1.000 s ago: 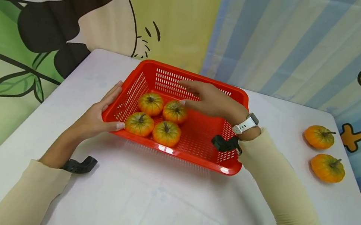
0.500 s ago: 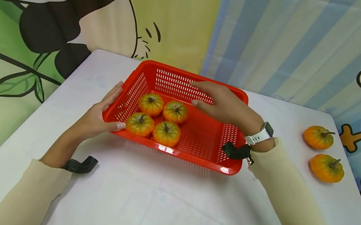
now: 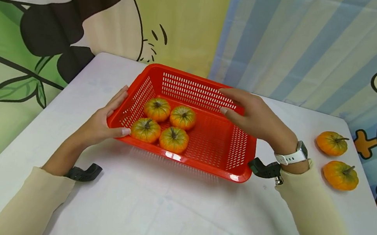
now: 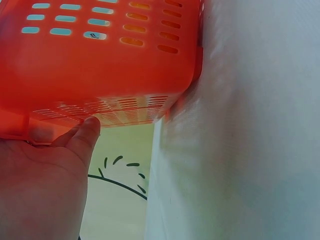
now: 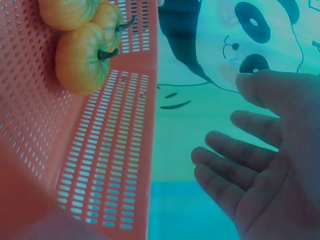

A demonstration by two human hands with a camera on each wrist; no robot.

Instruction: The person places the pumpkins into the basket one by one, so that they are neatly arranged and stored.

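Note:
A red plastic basket (image 3: 203, 165) with slotted walls sits on the table, several small orange-green pumpkins (image 3: 174, 139) grouped in its left half. My left hand (image 3: 101, 120) grips the basket's left end, thumb over the front corner of the rim; in the left wrist view its fingers (image 4: 82, 137) reach under the rim against the slotted wall. Over the basket's right end hovers my right hand (image 3: 257, 116), fingers extended and holding nothing. In the right wrist view the right hand (image 5: 255, 160) shows an empty palm with spread fingers, apart from the basket wall (image 5: 107, 150).
Two more pumpkins lie on the table at the right: one farther back (image 3: 331, 143), another just in front of it (image 3: 340, 175). The white-covered table (image 3: 155, 215) meets a cartoon-printed cloth backdrop (image 3: 186, 23) behind. Both wrists carry dark camera mounts.
My right hand has moved rightward, away from the pumpkins in the basket toward its right end, still empty. The left hand, basket and pumpkins stay put.

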